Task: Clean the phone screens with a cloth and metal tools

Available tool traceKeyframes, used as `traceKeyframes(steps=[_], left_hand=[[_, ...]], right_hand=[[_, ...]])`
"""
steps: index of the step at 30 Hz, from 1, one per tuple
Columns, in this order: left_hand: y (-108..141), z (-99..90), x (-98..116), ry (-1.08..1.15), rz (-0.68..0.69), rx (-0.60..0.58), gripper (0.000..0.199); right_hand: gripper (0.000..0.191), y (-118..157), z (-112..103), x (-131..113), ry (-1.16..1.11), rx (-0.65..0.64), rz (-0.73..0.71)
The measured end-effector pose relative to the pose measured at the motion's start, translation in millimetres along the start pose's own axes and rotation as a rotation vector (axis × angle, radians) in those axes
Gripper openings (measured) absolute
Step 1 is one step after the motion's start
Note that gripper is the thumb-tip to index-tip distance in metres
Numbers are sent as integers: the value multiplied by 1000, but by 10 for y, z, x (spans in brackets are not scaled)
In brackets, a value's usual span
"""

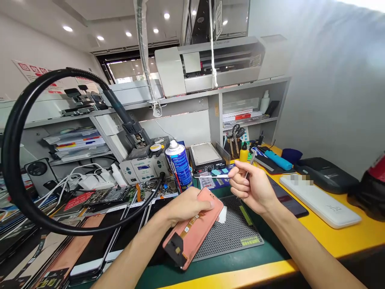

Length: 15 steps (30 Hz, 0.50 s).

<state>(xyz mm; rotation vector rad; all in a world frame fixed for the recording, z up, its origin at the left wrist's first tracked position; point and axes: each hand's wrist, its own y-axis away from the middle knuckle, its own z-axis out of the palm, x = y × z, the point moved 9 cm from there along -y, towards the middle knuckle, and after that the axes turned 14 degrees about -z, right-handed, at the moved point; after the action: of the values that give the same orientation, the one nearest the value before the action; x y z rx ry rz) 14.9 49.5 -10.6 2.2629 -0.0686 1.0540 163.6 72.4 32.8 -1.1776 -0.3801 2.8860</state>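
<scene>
My left hand point(191, 206) grips a phone screen panel point(197, 233), tilted with its copper-coloured back facing up. A flex cable point(187, 229) and a black patch show on that back. My right hand point(251, 186) is closed around a thin white stick point(215, 176) with a dark tip, which points left above the panel, apart from it. A slim metal tool point(253, 156) also sticks up from the same fist; its kind is unclear. Under the panel lies a grey perforated mat point(228, 237), with a white scrap point(222, 215) beside the panel's edge.
A blue spray can point(180, 164) stands just beyond my left hand. A black hose point(15, 160) loops across the left side, over a row of phone screens point(93, 245). To the right lie a dark phone point(290, 198) and a white power bank point(321, 202).
</scene>
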Motion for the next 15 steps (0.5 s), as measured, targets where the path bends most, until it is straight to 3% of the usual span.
traceKeyframes(steps=[4,9,12,15], left_hand=[[-288,107,159,-213,-40,-115,32],[-439,248,347,-395,-9,-171,34],[-458,276,407,-473,54,-95,33],[-413,244,458,-520,140,70,31]], right_hand=[[37,-50,-53,47,-45,-33,16],[26,-114,-157,118,-104,-96,70],[21,-132,-195,181,-126,-128,138],[22,-132,-205,261,-131,-143,219]])
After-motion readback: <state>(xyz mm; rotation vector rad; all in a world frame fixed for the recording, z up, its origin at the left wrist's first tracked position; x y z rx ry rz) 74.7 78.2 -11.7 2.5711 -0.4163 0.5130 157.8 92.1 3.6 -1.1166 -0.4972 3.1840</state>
